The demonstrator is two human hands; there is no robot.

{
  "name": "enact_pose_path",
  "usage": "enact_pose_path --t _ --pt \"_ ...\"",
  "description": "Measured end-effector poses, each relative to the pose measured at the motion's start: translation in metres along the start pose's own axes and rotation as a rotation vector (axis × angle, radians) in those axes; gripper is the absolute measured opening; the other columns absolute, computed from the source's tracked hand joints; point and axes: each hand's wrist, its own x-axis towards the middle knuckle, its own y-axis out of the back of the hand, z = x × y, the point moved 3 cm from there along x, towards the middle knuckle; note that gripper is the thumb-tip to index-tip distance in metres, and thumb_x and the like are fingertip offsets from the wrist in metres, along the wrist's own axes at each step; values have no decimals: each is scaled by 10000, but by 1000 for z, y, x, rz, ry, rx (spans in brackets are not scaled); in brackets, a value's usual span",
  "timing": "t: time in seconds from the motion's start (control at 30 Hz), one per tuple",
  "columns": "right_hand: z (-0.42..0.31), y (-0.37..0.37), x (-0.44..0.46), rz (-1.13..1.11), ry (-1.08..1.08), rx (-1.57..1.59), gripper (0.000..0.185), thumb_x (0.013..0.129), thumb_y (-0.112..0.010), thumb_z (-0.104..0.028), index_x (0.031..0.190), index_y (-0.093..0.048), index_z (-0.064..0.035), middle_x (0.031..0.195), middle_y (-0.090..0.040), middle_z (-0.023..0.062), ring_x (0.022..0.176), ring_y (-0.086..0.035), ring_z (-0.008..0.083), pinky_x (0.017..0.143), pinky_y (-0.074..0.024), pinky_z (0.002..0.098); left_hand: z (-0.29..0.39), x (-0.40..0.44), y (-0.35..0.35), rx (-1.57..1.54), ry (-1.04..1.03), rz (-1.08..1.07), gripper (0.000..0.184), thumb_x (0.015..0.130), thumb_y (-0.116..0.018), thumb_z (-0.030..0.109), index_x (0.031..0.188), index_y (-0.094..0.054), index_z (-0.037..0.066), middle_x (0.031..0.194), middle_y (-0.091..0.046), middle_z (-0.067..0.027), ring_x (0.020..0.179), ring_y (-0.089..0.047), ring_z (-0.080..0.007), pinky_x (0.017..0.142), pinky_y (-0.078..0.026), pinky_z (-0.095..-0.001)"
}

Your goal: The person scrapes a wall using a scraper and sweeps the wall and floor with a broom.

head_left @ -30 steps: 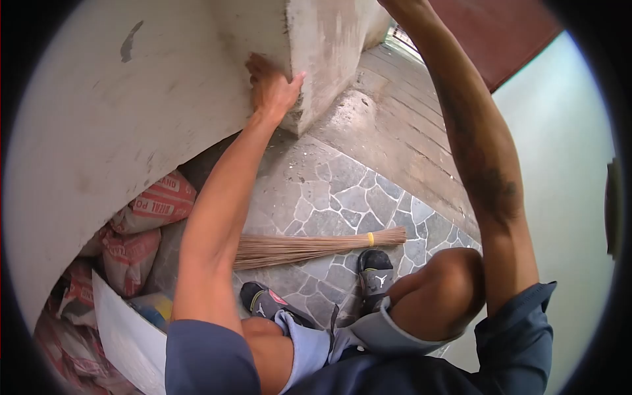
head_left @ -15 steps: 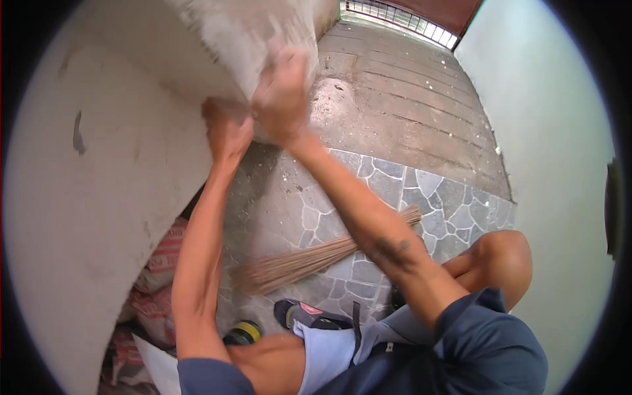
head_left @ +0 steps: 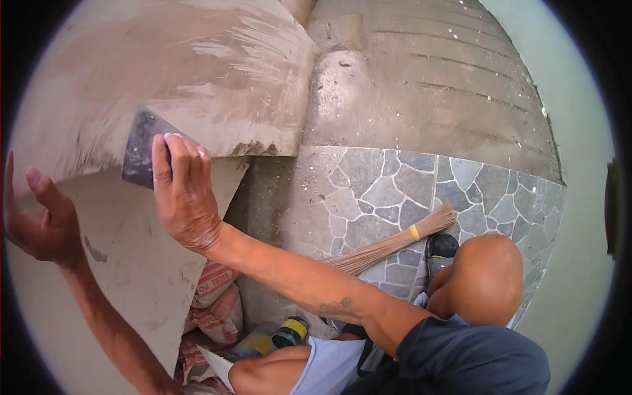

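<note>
My right hand [head_left: 185, 191] grips a dark grey flat scraper [head_left: 143, 148], its blade tilted against the underside edge of a patchy plastered surface [head_left: 197, 72]. Fingertips press on the blade, and any handle is hidden. Pale streaks and a rough, broken edge show on that plaster. Off to the left, my left hand [head_left: 43, 220] is raised beside the smooth pale wall [head_left: 138, 224], its thumb and fingers apart and nothing visible in them.
A stick broom [head_left: 395, 240] lies on the stone-patterned tiles [head_left: 368, 191]. Below the wall are red-printed sacks [head_left: 217, 306] and a dark jar with a yellow band [head_left: 289, 331]. Rough concrete floor [head_left: 447, 99] extends beyond the tiles, alongside a pale wall [head_left: 586, 131] at right.
Both hands, close together and blurred before, are now apart. My left hand moved left and opened; my right hand moved left and down with the scraper. The view has shifted toward the plaster.
</note>
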Motion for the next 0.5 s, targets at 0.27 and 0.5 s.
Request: enact_pose_path --t 0.27,0.5 --pt "262 -29 -56 -260 -693 -187 300 911 -434 -45 1169 -479 103 1105 -497 265 1015 -509 389 884 -436 468 13 20 -36 201 -239 -115 202 878 -632 53 1062 -621 -29 1010 -696 -125 914 -685 -244 805 -550 -312" --pt "175 -21 -10 -118 -524 -138 321 916 -459 -55 1185 -487 117 1135 -491 264 1053 -506 387 959 -399 465 23 28 -35 221 -224 -179 168 889 -613 48 1049 -602 -1 1012 -693 -100 911 -685 -247 805 -557 -317"
